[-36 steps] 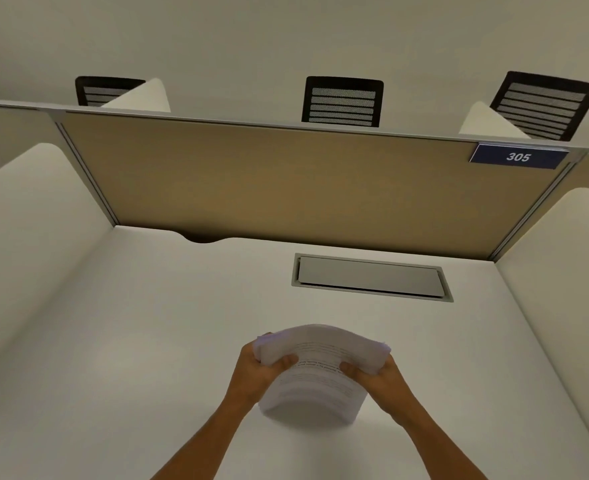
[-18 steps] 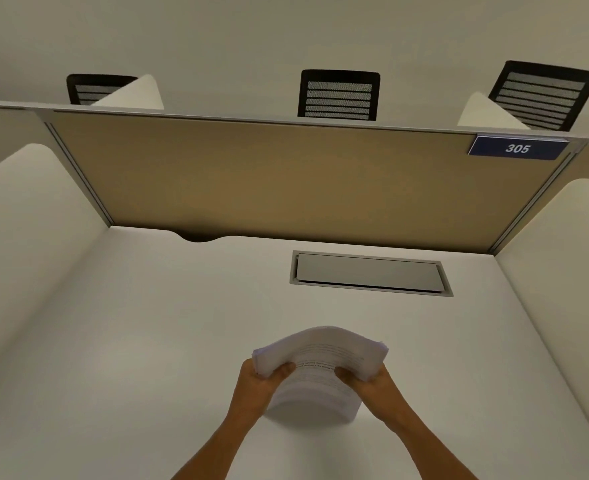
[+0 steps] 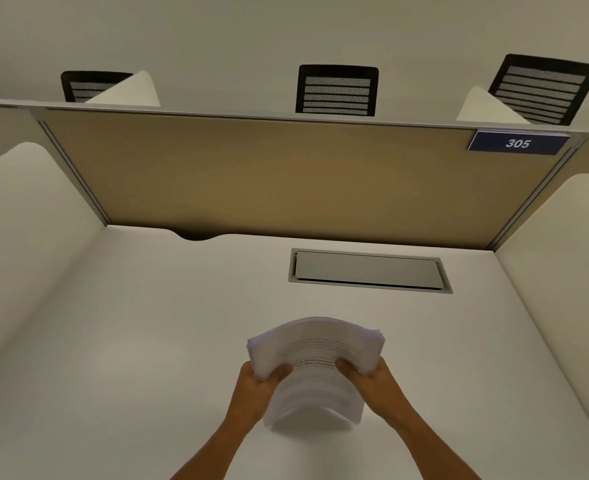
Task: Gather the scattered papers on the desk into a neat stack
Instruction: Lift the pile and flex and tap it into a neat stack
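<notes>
White printed papers (image 3: 315, 355) bow upward, edges aligned.

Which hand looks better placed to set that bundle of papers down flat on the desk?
Neither clearly: the left hand and right hand grip opposite sides of the paper stack evenly, thumbs on top. Lowering with both onto the desk seems best.

Office or library study carrel: white table (image 3: 119, 341) walled by tan divider panel (image 3: 286, 174), numbered plate "305" (image 3: 518, 143), cable hatch (image 3: 369, 270), mesh chair backs (image 3: 337, 91) beyond.
</notes>
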### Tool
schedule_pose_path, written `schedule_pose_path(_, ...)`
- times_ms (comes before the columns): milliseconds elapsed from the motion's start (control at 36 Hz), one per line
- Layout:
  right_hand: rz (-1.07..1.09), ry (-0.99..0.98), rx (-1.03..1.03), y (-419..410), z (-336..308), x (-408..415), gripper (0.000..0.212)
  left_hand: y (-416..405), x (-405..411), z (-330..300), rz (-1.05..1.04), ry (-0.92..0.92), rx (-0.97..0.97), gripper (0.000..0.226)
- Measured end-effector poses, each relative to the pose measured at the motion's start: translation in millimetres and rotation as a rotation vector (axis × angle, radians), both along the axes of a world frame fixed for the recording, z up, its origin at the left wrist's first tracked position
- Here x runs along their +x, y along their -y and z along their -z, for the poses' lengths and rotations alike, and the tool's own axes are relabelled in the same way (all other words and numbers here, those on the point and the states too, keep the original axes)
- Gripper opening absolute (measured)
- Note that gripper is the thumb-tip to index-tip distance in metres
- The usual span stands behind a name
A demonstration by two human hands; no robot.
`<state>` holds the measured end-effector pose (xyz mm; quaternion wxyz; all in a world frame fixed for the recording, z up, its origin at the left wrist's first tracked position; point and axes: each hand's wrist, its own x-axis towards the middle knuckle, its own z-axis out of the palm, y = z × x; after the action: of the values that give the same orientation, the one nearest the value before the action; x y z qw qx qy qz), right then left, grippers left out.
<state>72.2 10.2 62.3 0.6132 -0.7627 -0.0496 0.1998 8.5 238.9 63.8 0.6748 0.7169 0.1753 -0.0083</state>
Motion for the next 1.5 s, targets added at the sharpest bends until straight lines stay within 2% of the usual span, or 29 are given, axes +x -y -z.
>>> schedule_pose_path(139,0.004,0.011,0.021,0.9,-5.1,1.3,0.032,-3.4,0.0,2.6,-0.033,0.011,-0.016,0.029)
schedule_pose_path(222,-0.003,-0.051,-0.006,0.0,3.7,-4.4,0.022,-2.0,-4.3,7.4,0.013,-0.027,-0.001,0.026)
schedule_pose_path(333,-0.003,-0.103,-0.033,1.2,14.5,-12.7,0.025,-0.4,-8.7,16.6,0.014,-0.061,-0.004,0.019)
schedule_pose_path(528,-0.021,-0.104,-0.142,1.5,10.8,-10.3,0.019,-10.5,-5.3,13.4,0.085,-0.074,-0.018,0.028)
schedule_pose_path(611,-0.074,-0.086,-0.236,1.9,4.6,-4.5,0.02,-21.4,-1.5,0.5,0.062,-0.048,-0.017,0.039)
schedule_pose_path(722,-0.177,-0.042,-0.332,2.2,-14.8,6.1,0.029,-43.6,11.5,-31.7,0.046,0.094,-0.026,0.048)
schedule_pose_path(806,-0.258,-0.009,-0.392,2.7,-33.6,15.3,0.031,-63.7,24.0,-63.1,0.102,0.225,0.012,0.076)
schedule_pose_path(889,-0.332,0.06,-0.472,2.1,-51.4,23.8,0.028,-79.4,36.0,-92.5,0.208,0.255,0.21,0.094)
schedule_pose_path(972,-0.396,0.117,-0.574,-2.5,-67.7,29.3,0.029,-74.9,45.2,-108.8,0.404,0.205,0.449,0.092)
schedule_pose_path(1056,-0.454,0.154,-0.658,-7.9,-81.3,33.8,0.031,-54.8,50.1,-105.1,0.624,0.09,0.511,0.085)
schedule_pose_path(1167,-0.528,0.194,-0.782,-11.6,-93.7,36.7,0.029,-47.3,52.9,-86.5,0.656,0.06,0.514,0.042)
schedule_pose_path(1194,-0.542,0.204,-0.801,-11.8,-95.4,36.8,0.03,-47.5,52.8,-83.3,0.652,0.061,0.505,0.037)
schedule_pose_path(1250,-0.551,0.224,-0.831,-11.1,-98.3,36.7,0.032,-45.9,52.6,-79.3,0.638,0.082,0.457,0.047)
schedule_pose_path(1306,-0.552,0.242,-0.856,-9.5,-100.4,36.1,0.031,-43.2,52.1,-76.4,0.596,0.117,0.391,0.077)
schedule_pose_path(1361,-0.56,0.249,-0.877,-7.8,-101.9,36.0,0.031,-40.6,51.8,-73.8,0.555,0.146,0.349,0.089)
schedule_pose_path(1417,-0.565,0.25,-0.893,-8.0,-103.0,36.6,0.03,-38.0,52.2,-72.5,0.554,0.127,0.367,0.074)
schedule_pose_path(1500,-0.573,0.244,-0.907,-10.0,-103.5,38.1,0.03,-33.4,52.6,-67.6,0.57,0.041,0.399,0.035)
